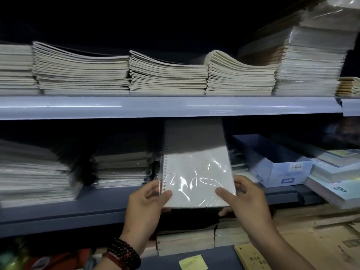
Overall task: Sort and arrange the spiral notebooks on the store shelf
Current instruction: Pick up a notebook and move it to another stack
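Here both hands hold one spiral notebook [196, 166] in front of the middle shelf [97, 203]. The notebook is wrapped in clear, shiny plastic, its wire binding runs down its left edge, and its far end reaches up under the front lip of the upper shelf [171, 107]. The near end is tipped toward the camera.

The left hand [145, 207] comes up from the lower left, wrist bent slightly, with dark and red bead bracelets [124, 254] around it. It is closed on the notebook's lower left corner: the thumb lies on top of the cover beside the wire coil, and the fingers curl along the left edge and underneath. The right hand [246, 201] reaches in from the lower right, forearm angled up and to the left. It is clamped on the lower right corner, thumb flat across the cover and the fingers wrapped around the right edge, with one fingertip showing below the bottom edge.

Just left of the notebook on the middle shelf stands a stack of wrapped notebooks [120, 168], and farther left a taller pile [35, 176]. To the right sits a blue cardboard box [272, 164]. The upper shelf carries several stacks of pale exercise books [167, 75]. Below the hands lie more stacked books [185, 240] and a yellow sticky note [192, 262].
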Motion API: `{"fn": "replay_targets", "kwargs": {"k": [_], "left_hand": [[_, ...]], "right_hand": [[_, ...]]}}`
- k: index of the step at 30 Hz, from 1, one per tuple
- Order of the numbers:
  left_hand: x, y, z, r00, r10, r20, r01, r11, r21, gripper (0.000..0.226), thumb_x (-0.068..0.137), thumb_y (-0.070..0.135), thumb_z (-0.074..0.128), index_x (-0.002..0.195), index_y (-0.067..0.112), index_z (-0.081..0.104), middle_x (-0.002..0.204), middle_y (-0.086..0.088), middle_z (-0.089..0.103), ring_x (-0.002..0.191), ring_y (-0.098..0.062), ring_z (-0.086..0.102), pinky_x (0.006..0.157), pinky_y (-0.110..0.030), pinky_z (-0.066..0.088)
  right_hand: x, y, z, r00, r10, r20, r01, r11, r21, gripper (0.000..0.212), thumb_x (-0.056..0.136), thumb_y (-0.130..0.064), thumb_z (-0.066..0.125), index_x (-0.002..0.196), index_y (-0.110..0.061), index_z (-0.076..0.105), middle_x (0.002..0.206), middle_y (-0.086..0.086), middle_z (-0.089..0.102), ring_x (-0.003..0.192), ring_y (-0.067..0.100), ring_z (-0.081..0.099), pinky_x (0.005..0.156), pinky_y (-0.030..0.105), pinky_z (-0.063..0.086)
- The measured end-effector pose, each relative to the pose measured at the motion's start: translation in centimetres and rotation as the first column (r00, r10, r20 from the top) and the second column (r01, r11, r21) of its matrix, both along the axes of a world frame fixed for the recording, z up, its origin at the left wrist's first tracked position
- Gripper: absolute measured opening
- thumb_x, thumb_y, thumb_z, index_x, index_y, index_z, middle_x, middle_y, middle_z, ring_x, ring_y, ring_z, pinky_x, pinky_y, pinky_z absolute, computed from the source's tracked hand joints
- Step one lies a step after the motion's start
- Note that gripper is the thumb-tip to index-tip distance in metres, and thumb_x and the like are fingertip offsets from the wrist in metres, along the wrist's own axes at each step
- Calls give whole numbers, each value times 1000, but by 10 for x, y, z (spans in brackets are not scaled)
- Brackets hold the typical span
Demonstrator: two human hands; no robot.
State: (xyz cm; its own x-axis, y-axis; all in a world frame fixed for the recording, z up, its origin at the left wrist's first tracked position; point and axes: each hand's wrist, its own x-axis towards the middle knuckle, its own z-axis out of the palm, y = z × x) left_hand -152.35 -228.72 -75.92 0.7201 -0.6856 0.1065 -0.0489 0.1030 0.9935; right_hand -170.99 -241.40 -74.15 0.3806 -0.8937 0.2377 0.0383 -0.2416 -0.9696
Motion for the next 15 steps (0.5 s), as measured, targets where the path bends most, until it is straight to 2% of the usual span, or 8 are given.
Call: {"fn": "replay_targets", "kwargs": {"k": [2,5,8,9,11,13,15], "left_hand": [[15,14,5,999,26,19,-26,1000,5,37,86,11,77,120,22,71,104,7,78,100,-10,73,96,-36,55],[45,43,14,996,84,40,-83,996,-17,36,84,9,78,118,18,72,104,4,78,100,-12,73,99,-35,54],[74,74,31,984,157,84,-154,987,-50,31,85,3,77,112,16,74,100,3,79,98,-12,74,85,-21,56],[86,85,37,975,202,90,-197,978,-65,29,84,2,77,109,16,74,98,3,79,95,-11,74,81,-18,56],[108,108,52,947,308,89,-300,949,-93,26,81,3,80,104,15,76,96,1,79,94,-13,74,84,-22,56],[132,130,64,916,391,94,-381,918,-109,23,80,6,82,101,13,77,94,0,79,95,-17,74,87,-27,54],[154,151,77,885,453,108,-443,890,-110,19,83,8,80,101,11,77,94,-2,79,94,-19,73,90,-32,54]], "right_hand": [[17,9,4,1000,30,-2,-30,1000,-1,24,86,-6,75,104,-20,67,92,-10,75,55,35,67,57,46,60],[54,23,10,996,78,-39,-80,996,-39,24,85,-12,77,104,-24,66,89,-14,74,43,25,58,49,32,54],[97,42,14,989,143,-39,-146,985,-91,24,84,-17,78,104,-26,67,90,-11,75,44,14,55,44,27,46],[112,50,16,986,166,-29,-169,979,-112,24,84,-19,79,103,-26,68,90,-10,76,49,9,59,47,24,46],[145,66,19,980,198,-29,-201,968,-153,20,83,-22,79,100,-26,69,90,-11,76,67,3,68,61,20,50],[176,83,25,974,220,-56,-226,955,-194,16,83,-29,79,94,-24,69,84,-8,74,74,9,68,67,25,52],[207,99,32,967,242,-81,-254,937,-238,25,84,-40,76,88,-17,66,78,4,70,72,22,64,68,39,52]]}}
